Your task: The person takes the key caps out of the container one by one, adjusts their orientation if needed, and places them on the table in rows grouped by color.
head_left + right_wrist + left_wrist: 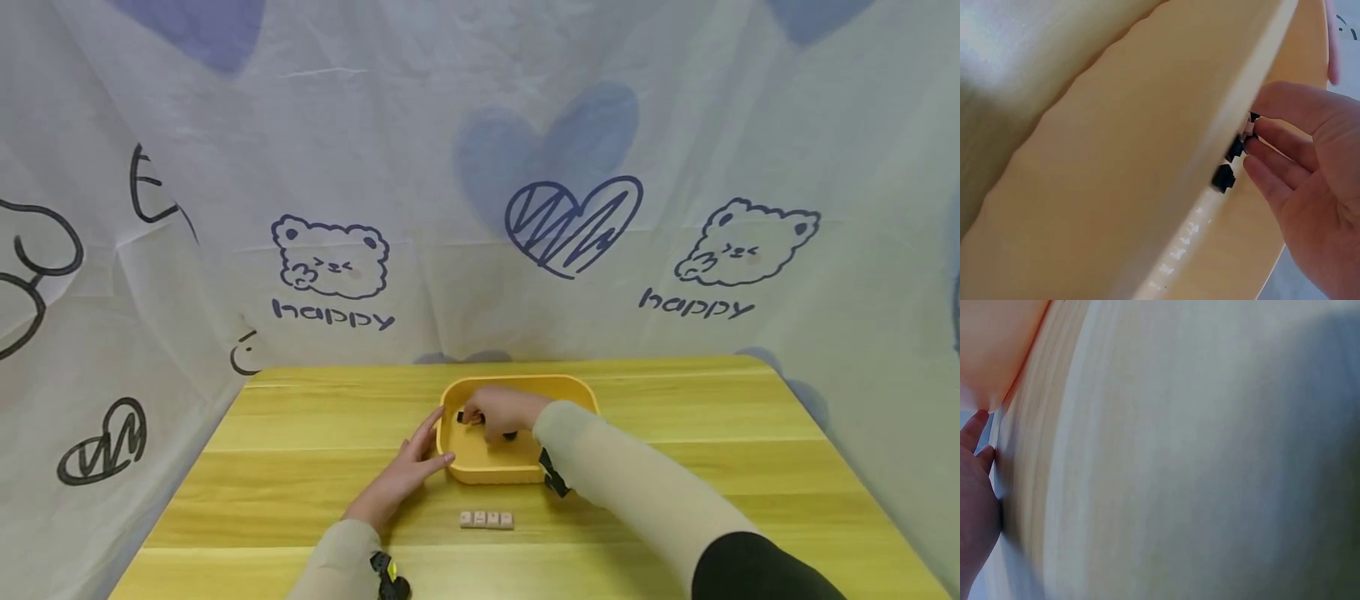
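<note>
A yellow plastic tray sits on the table, with small black key switches inside. Against the tray's left end rests my left hand, its fingers extended and the thumb at the rim. In the left wrist view part of that hand touches the tray's outer wall. My right hand reaches down into the tray. Seen from the right wrist, the right hand's curled fingertips pinch a small switch with a pale pinkish part; fingers partly hide it.
Several whitish keycaps stand in a short row on the wooden table, in front of the tray. Behind the table hangs a printed white cloth. The right forearm sleeve crosses the tray's right front corner.
</note>
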